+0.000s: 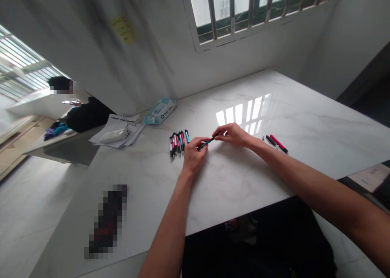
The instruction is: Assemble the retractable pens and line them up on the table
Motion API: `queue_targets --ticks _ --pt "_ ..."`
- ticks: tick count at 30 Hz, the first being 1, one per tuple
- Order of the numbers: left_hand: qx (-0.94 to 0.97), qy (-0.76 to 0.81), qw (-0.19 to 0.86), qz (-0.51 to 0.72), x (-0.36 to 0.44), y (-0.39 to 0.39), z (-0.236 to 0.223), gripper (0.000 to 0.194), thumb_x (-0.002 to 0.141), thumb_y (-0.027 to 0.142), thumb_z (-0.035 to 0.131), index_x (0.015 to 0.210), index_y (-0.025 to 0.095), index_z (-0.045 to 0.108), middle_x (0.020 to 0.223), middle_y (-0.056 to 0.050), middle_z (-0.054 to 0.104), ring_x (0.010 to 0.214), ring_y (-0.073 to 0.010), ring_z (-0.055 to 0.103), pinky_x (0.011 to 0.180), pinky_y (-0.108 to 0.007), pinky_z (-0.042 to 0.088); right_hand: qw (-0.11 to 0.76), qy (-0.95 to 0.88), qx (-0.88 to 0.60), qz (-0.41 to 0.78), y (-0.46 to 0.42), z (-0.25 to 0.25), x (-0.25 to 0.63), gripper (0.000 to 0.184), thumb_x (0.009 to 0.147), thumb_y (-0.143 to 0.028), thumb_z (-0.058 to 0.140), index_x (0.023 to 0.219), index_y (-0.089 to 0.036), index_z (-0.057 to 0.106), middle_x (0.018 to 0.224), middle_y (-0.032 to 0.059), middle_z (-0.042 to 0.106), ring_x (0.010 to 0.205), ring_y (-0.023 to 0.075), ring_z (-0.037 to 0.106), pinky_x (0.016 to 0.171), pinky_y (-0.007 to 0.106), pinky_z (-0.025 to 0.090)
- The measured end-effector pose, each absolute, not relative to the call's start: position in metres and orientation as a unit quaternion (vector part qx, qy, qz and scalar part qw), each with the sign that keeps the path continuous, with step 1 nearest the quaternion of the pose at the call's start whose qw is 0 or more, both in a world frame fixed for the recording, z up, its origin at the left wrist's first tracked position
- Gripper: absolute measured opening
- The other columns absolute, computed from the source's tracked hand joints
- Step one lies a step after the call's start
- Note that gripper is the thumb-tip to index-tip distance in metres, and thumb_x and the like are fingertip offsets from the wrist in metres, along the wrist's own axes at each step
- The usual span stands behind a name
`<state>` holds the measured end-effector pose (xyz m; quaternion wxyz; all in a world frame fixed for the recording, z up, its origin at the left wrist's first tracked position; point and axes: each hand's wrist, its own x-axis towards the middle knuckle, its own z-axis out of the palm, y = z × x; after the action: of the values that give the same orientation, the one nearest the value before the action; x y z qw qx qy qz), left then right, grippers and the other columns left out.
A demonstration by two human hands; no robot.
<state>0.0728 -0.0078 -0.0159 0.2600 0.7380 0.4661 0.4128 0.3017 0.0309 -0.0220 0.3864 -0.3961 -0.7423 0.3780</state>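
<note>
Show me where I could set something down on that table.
Bare room: the far right of the table, past the red and black pieces; also between the forearms, toward the front edge. Crowded: the row of pens beside the left hand; back left, the wipes packet and papers.

On your left: 1 wipes packet [160, 111] beside loose papers [105, 125], 1 yellow note [124, 29] on the wall [158, 46]; ahead of you, 1 barred window [240, 9].

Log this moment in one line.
left hand: holding slim blue-and-black pen | right hand: pinching its other end | beside left hand: row of red, white, blue pens | surface: white marbled table
</note>
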Motion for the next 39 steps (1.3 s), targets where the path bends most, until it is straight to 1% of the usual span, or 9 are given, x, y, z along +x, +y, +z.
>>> queue_targets --ticks 4,10,16,22,26,28,30,34,39 --pt "0.728 0.475 0.267 0.416 0.0750 -0.0086 -0.0161 0.013 0.088 0.029 0.075 0.099 0.022 0.078 0.100 -0.004 0.078 0.086 -0.0170 0.073 0.080 -0.029 0.057 0.404 -0.739 -0.370 0.393 0.0287 -0.0207 0.2982 0.020 0.088 -0.035 0.075 0.099 -0.021 0.084 0.091 0.0043 0.081 0.086 0.0188 0.072 0.080 0.031 0.055" --pt "0.696 0.515 0.279 0.415 0.0757 -0.0089 -0.0165 0.020 0.091 0.041 0.074 0.096 0.022 0.078 0.092 -0.002 0.079 0.072 -0.0155 0.070 0.070 -0.028 0.053 0.437 -0.730 -0.361 0.381 0.0279 -0.0203 0.2973 0.016 0.087 -0.030 0.075 0.097 -0.022 0.084 0.093 0.0037 0.081 0.085 0.0185 0.072 0.080 0.033 0.056" --pt "0.703 0.509 0.264 0.420 0.0749 -0.0088 -0.0175 0.019 0.089 0.040 0.076 0.095 0.023 0.078 0.094 -0.003 0.080 0.078 -0.0172 0.072 0.076 -0.029 0.055 0.406 -0.733 -0.369 0.404 0.0272 -0.0168 0.2981 0.021 0.086 -0.035 0.077 0.100 -0.021 0.084 0.091 0.0042 0.081 0.082 0.0182 0.071 0.078 0.030 0.054" --pt "0.729 0.499 0.238 0.404 0.0756 -0.0118 -0.0145 0.014 0.089 0.035 0.074 0.093 0.023 0.079 0.094 -0.002 0.081 0.084 -0.0180 0.072 0.081 -0.031 0.056 0.300 -0.751 -0.431 0.400 0.0255 -0.0144 0.2998 0.039 0.095 -0.052 0.066 0.084 -0.018 0.082 0.072 0.0035 0.075 0.061 0.0137 0.057 0.060 0.028 0.040" --pt "0.720 0.506 0.242 0.409 0.0743 -0.0130 -0.0136 0.016 0.089 0.036 0.074 0.095 0.023 0.079 0.093 -0.003 0.081 0.085 -0.0187 0.073 0.081 -0.031 0.058 0.341 -0.760 -0.383 0.400 0.0265 -0.0138 0.3023 0.032 0.088 -0.043 0.076 0.110 -0.021 0.080 0.087 0.0037 0.078 0.075 0.0161 0.066 0.070 0.027 0.047" --pt "0.719 0.502 0.248 0.412 0.0731 -0.0127 -0.0146 0.016 0.090 0.037 0.074 0.096 0.023 0.079 0.094 -0.003 0.081 0.086 -0.0192 0.074 0.082 -0.032 0.058 0.347 -0.760 -0.383 0.394 0.0263 -0.0132 0.3025 0.025 0.090 -0.041 0.074 0.102 -0.020 0.080 0.086 0.0038 0.078 0.076 0.0165 0.067 0.071 0.028 0.047" --pt "0.721 0.497 0.250 0.413 0.0720 -0.0122 -0.0162 0.017 0.089 0.038 0.076 0.097 0.023 0.080 0.095 -0.003 0.081 0.087 -0.0199 0.075 0.083 -0.033 0.059 0.327 -0.762 -0.406 0.384 0.0257 -0.0127 0.3021 0.029 0.095 -0.045 0.067 0.089 -0.019 0.079 0.077 0.0034 0.076 0.070 0.0157 0.064 0.066 0.028 0.045" --pt "0.724 0.492 0.251 0.414 0.0712 -0.0115 -0.0184 0.018 0.089 0.039 0.077 0.098 0.023 0.079 0.095 -0.004 0.082 0.087 -0.0204 0.075 0.084 -0.035 0.060 0.326 -0.769 -0.383 0.395 0.0250 -0.0129 0.3016 0.028 0.091 -0.042 0.073 0.105 -0.019 0.079 0.083 0.0028 0.076 0.071 0.0155 0.063 0.066 0.027 0.045" --pt "0.726 0.492 0.252 0.408 0.0716 -0.0121 -0.0173 0.016 0.089 0.037 0.077 0.097 0.023 0.079 0.094 -0.004 0.081 0.085 -0.0199 0.075 0.084 -0.035 0.060 0.329 -0.771 -0.387 0.383 0.0254 -0.0148 0.3021 0.026 0.090 -0.041 0.074 0.101 -0.019 0.079 0.079 0.0024 0.075 0.070 0.0153 0.063 0.066 0.027 0.045"
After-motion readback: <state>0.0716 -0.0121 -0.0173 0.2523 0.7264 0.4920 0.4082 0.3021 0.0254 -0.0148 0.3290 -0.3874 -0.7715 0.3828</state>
